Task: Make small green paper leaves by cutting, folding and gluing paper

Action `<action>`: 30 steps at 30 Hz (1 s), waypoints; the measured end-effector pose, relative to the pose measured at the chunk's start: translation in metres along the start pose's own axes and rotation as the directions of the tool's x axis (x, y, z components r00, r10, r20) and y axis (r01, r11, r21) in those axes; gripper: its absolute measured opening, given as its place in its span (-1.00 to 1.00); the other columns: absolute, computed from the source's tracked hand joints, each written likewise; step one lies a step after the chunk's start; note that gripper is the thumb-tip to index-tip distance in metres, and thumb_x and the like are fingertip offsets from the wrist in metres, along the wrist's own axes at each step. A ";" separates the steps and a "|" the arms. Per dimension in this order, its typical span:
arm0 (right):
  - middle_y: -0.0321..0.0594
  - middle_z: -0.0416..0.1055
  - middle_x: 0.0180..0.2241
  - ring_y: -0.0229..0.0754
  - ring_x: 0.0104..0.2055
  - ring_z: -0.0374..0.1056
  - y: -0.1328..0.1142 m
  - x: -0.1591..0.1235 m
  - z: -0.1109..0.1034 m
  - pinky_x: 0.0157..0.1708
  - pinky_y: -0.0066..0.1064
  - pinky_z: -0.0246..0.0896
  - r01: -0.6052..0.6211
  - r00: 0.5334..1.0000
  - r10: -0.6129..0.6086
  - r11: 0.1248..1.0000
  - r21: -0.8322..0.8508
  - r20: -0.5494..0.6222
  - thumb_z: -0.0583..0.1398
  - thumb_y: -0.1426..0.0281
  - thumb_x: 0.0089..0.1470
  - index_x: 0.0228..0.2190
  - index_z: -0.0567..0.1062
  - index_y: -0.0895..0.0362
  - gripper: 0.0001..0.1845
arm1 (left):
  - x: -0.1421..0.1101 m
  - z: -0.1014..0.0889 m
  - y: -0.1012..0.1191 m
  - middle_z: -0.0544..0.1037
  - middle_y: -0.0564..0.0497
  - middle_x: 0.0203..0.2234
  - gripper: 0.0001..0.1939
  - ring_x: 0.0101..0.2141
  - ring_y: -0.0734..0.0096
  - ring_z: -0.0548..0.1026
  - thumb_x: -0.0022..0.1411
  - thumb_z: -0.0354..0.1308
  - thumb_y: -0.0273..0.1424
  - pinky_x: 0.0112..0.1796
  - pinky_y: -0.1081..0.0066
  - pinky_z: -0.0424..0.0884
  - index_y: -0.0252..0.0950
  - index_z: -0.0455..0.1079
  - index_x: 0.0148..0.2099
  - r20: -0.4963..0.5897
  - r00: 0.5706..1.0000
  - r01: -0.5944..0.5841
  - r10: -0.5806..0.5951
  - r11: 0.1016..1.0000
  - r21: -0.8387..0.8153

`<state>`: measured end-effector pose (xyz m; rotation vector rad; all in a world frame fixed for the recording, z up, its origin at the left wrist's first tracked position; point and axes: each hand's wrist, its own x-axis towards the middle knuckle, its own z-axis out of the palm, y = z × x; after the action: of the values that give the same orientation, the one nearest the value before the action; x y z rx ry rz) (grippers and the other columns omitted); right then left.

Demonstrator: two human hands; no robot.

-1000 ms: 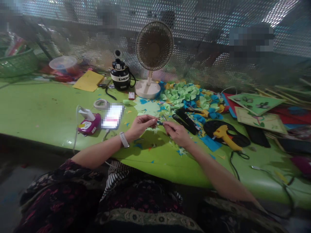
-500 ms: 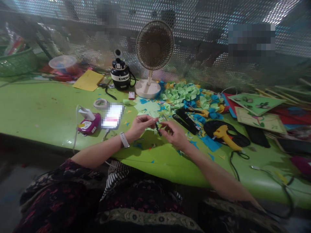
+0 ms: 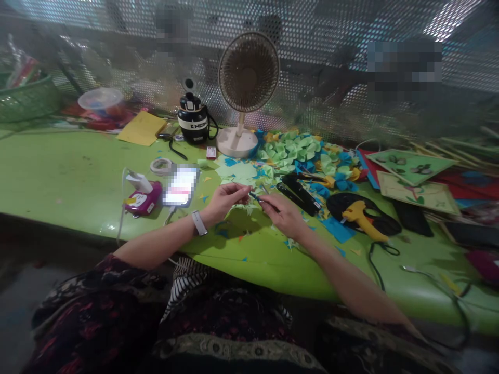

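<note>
Both my hands meet over the green table [image 3: 70, 176], just above a scatter of paper scraps. My left hand [image 3: 226, 201], with a white watch on its wrist, is closed in a pinch on a small dark piece I cannot make out. My right hand [image 3: 283, 213] is closed too, its fingertips pinching a thin dark tool [image 3: 258, 198] whose tip touches the left hand's fingertips. A heap of green, blue and yellow folded paper pieces [image 3: 304, 153] lies just beyond my hands.
A yellow glue gun [image 3: 360, 215] rests on a black mat to the right, with black staplers [image 3: 300, 192] beside it. A desk fan [image 3: 244, 88], black bottle [image 3: 193, 122], tape roll [image 3: 161, 166], phone [image 3: 180, 186] and pink charger [image 3: 142, 197] stand left and behind. Paper kites [image 3: 413, 166] lie far right.
Half a second ago my right hand was lifted and the dark piece hung down between the fingertips. Now the right hand has dropped and the tool lies level against the left fingertips.
</note>
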<state>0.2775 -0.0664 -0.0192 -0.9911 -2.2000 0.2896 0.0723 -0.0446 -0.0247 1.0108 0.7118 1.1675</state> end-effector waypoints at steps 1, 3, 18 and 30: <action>-0.10 0.55 -0.27 -0.10 -0.23 0.45 0.000 0.000 -0.001 -0.14 -0.22 0.35 0.001 1.000 -0.001 1.000 -0.004 0.003 0.03 0.22 0.32 -0.14 0.53 0.11 -0.66 | 0.000 0.000 -0.001 0.52 0.07 -0.58 -0.63 -0.53 0.60 0.44 -0.09 0.46 -0.15 -0.40 0.49 0.40 -0.34 0.54 -0.36 0.000 1.000 -0.001 0.001 1.000 0.003; -0.09 0.53 -0.28 -0.10 -0.23 0.44 -0.001 0.000 -0.001 -0.18 -0.24 0.34 -0.019 1.000 0.019 1.000 -0.014 0.013 0.00 0.19 0.33 -0.14 0.52 0.11 -0.63 | 0.000 0.000 -0.002 0.53 0.06 -0.57 -0.63 -0.52 0.59 0.45 -0.09 0.46 -0.16 -0.38 0.48 0.42 -0.34 0.54 -0.35 0.000 1.000 -0.002 0.002 1.000 0.002; -0.07 0.54 -0.19 -0.07 -0.20 0.46 -0.012 0.001 -0.002 -0.19 -0.26 0.35 -0.182 0.983 0.180 0.981 0.061 0.026 0.12 0.07 0.23 -0.05 0.48 0.10 -0.57 | -0.001 0.002 0.001 0.52 0.07 -0.62 -0.66 -0.57 0.61 0.40 -0.05 0.44 -0.14 -0.44 0.49 0.38 -0.33 0.52 -0.44 -0.080 0.992 -0.090 0.098 0.991 0.100; -0.08 0.57 -0.21 -0.06 -0.22 0.49 -0.005 0.001 -0.002 -0.18 -0.23 0.37 -0.177 0.984 0.178 0.982 0.063 -0.011 0.01 0.09 0.29 -0.13 0.55 0.10 -0.55 | -0.001 0.001 -0.003 0.64 -0.01 -0.41 -0.62 -0.45 0.51 0.54 -0.09 0.46 -0.14 -0.29 0.40 0.52 -0.30 0.60 -0.30 -0.034 0.993 -0.108 0.112 0.989 0.097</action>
<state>0.2752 -0.0693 -0.0143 -1.1531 -2.0775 0.4270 0.0745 -0.0458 -0.0271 1.1213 0.7563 1.2610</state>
